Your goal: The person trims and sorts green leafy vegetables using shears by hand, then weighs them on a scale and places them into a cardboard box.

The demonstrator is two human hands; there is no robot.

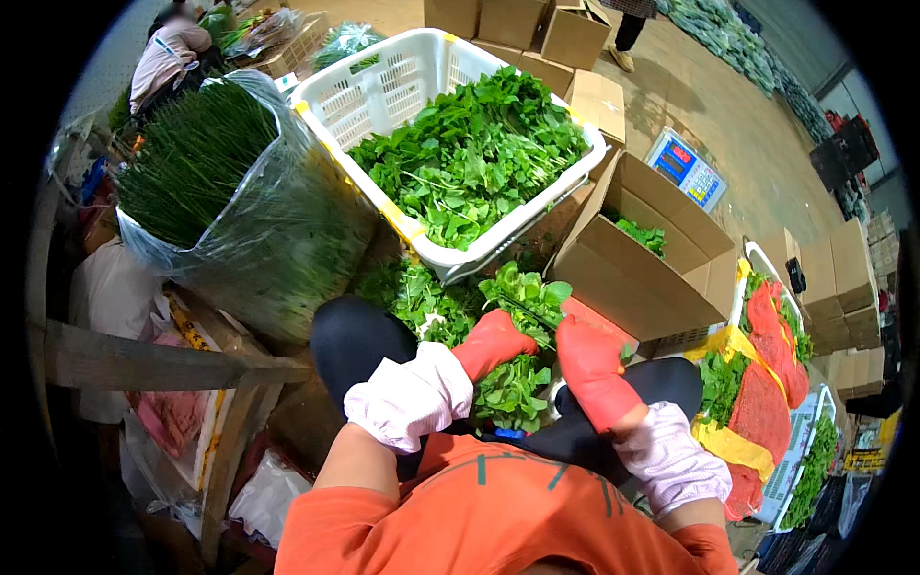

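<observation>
My left hand (494, 343), in a red rubber glove, is closed around a bunch of leafy greens (525, 289) in front of my lap. Close on its right, my gloved right hand (592, 369) is also closed. A thin dark strip runs between the hands by the leaves; whatever the right fingers grip is too small to make out. More loose greens (513, 395) lie below the hands between my knees, and another heap of greens (422, 302) sits past my left knee. Just beyond stands a white plastic crate (383, 96) piled with the same greens.
A tall clear bag of thin green stalks (220, 153) stands at left, above a wooden rail (134, 362). To the right are an open cardboard box (632, 278), a digital scale (686, 171) and red mesh sacks (762, 422). Another person (168, 53) sits far left.
</observation>
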